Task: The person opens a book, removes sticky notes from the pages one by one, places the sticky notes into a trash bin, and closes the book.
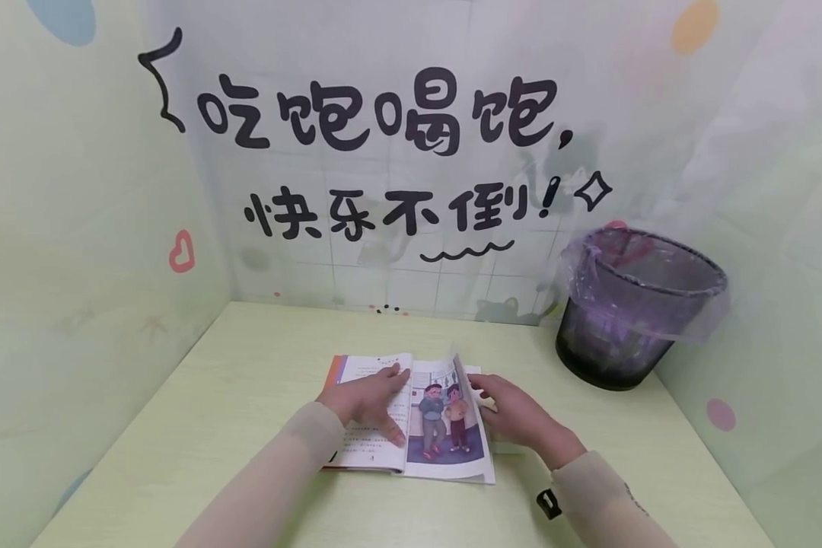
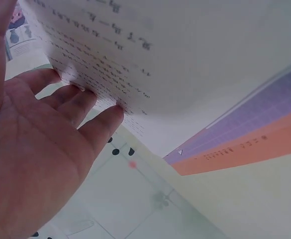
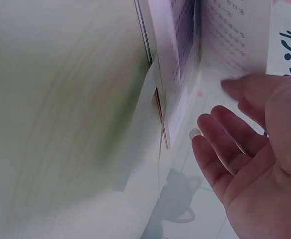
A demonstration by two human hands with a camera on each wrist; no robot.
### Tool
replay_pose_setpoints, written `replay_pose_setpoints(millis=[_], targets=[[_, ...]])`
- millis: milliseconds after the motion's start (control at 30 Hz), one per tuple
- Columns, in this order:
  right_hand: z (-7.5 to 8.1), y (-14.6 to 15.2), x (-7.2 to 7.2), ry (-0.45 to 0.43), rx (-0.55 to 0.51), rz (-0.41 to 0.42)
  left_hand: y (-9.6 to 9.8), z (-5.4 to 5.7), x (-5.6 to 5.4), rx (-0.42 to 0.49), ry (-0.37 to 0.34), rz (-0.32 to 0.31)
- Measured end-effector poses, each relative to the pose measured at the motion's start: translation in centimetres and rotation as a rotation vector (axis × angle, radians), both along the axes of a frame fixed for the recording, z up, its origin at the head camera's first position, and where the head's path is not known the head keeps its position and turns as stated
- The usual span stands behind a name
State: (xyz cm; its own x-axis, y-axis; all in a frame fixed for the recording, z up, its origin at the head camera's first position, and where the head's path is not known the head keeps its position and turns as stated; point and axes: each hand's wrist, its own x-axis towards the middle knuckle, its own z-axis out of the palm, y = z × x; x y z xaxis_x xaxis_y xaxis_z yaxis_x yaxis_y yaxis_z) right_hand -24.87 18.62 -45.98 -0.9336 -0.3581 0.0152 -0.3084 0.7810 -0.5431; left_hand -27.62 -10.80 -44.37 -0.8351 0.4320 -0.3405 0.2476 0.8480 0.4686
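Note:
An open book lies on the table, text on its left page and a picture of two figures on the right. My left hand rests across the left page near the spine, fingers spread. In the left wrist view its fingertips touch the printed page, and orange and purple flaps show at the book's outer edge. One right-hand leaf is raised, its top corner curling up. Beside that leaf's outer edge is my right hand, fingers loosely bent. The right wrist view shows its thumb close to the leaf.
A black bin with a purple bag over its rim stands at the back right. Printed walls enclose the pale table at the back and sides. A pale strip sticks out from under the book's right side.

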Motion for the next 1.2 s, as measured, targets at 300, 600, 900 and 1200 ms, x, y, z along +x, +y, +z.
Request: replay_pose_setpoints(millis=[300,600,900,1200], targets=[[-0.4,-0.2,0.2,0.002,-0.017,-0.024,0.0,0.0,0.1,0.004,0.002,-0.003],[-0.8,-0.1,0.3,0.042,0.005,-0.013,0.0,-0.1,0.0,0.007,-0.002,0.0],[-1.1,-1.6,0.4,0.013,-0.018,0.021,-0.1,-0.1,0.0,0.003,0.004,0.006],[-0.6,-4.2,1.1,0.018,-0.056,0.142,-0.4,-0.1,0.1,0.03,0.004,-0.003]])
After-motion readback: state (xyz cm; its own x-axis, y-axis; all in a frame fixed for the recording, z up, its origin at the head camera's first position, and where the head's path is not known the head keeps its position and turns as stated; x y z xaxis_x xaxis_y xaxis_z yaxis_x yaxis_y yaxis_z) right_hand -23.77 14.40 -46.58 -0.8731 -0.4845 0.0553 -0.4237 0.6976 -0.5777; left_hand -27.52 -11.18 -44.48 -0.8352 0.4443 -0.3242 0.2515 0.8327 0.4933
